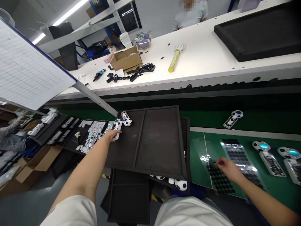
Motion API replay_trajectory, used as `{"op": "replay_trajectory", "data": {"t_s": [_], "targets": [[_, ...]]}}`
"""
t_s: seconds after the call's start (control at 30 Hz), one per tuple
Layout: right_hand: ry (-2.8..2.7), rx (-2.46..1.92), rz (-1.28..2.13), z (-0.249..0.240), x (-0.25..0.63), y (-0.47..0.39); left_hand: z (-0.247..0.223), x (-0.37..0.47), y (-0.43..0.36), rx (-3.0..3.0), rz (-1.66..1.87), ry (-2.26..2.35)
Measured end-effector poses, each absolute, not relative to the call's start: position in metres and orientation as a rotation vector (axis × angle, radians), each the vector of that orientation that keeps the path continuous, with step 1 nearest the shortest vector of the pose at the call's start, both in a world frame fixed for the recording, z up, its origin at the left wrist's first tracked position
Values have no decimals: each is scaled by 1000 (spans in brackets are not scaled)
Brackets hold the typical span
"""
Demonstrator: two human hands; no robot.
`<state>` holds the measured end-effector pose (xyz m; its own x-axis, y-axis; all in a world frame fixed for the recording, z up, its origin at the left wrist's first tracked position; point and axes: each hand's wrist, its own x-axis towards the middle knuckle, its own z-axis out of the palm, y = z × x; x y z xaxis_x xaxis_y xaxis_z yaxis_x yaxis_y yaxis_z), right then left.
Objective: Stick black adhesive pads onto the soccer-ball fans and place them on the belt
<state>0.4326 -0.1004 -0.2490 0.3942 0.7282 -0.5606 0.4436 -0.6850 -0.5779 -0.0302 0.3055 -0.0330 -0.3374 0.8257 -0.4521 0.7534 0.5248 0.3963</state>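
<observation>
My left hand [110, 135] is closed on a white handheld device [118, 124] with a football-patterned round head, over the left side of a black tray [160, 141]. Right beside it in the tray lies a similar football-patterned device [127, 121]. My right hand [227, 168] pinches at the upper edge of a clear sheet of black round pieces [219, 179]. A small dark bit shows at the fingertips, too small to be sure of. A second sheet of black discs [242, 157] lies just beyond that hand.
Two opened devices [264, 146] [289, 153] with lit blue displays lie at right on the green mat [197, 169]; another device [232, 119] lies farther back. More trays [129, 197] stand below. A white shelf [199, 47] carries a carton and a yellow-handled tool. A person sits behind.
</observation>
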Motion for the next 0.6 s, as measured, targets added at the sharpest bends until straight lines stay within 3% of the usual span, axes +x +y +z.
{"op": "replay_trajectory", "data": {"t_s": [0.2,0.4,0.6], "targets": [[-883,-2086,1005,-130,420,-68,1,19,204,1032,490,1721],[-1256,-1693,783,12,374,-31,16,110,79,1023,437,1140],[-1805,-1647,794,71,350,-32,21,167,19,1275,409,1084]]}}
